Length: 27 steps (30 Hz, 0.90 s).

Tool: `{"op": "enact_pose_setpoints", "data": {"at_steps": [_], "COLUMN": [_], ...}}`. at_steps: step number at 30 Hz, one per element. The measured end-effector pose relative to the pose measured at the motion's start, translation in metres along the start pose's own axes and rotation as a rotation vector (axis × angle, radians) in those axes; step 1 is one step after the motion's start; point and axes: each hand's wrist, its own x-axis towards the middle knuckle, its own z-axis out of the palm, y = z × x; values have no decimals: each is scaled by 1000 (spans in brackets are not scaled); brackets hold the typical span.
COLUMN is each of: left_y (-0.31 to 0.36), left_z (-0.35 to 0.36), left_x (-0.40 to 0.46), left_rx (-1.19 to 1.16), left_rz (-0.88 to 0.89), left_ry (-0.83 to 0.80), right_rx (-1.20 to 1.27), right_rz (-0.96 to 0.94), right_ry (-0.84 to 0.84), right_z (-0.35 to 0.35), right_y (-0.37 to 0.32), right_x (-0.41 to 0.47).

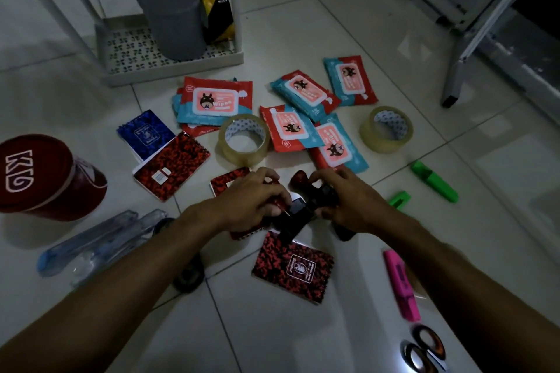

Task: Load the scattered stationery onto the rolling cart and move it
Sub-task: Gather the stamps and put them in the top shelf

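Head view: we see both forearms reaching forward over the white tiled floor [303, 327]. Left hand [254, 200] and right hand [348, 200] meet palm-down, fingers curled around a dark red-and-black tool [303, 209] held between them; what the tool is, we cannot tell. Red speckled spiral notebook [292, 269] lies just below the hands, clear tape roll [242, 139] just above. White perforated rolling cart tray [169, 66] sits top left, well apart.

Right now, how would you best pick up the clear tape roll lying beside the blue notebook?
The tape roll lies flat, hole upward. Probably come from above, one finger inside the hole, thumb on the outer wall nearest you; wipes crowd its far side.
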Motion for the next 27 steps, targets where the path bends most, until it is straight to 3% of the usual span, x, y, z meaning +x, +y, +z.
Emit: {"op": "enact_pose_setpoints", "data": {"at_steps": [4,10,13,19,27], "left_y": [2,1,0,-4,-3], "left_z": [-1,2,-4,-14,-11], "left_x": [-1,6,7,10,17], "left_rx": [67,66,-35,-114,161], "left_rz": [-34,-23,18,16,120], "left_ry": [-97,-40,-45,-37,66], "right_rx": [47,191,176,106,-121], "right_rz": [107,299,215,-41,30], "right_ry": [-29,-16,107,153,103], "right_z": [5,-18,-30,-19,-4], "right_y": [8,10,-4,-46,-42], "right_x": [-11,-14,-7,20,34]}}
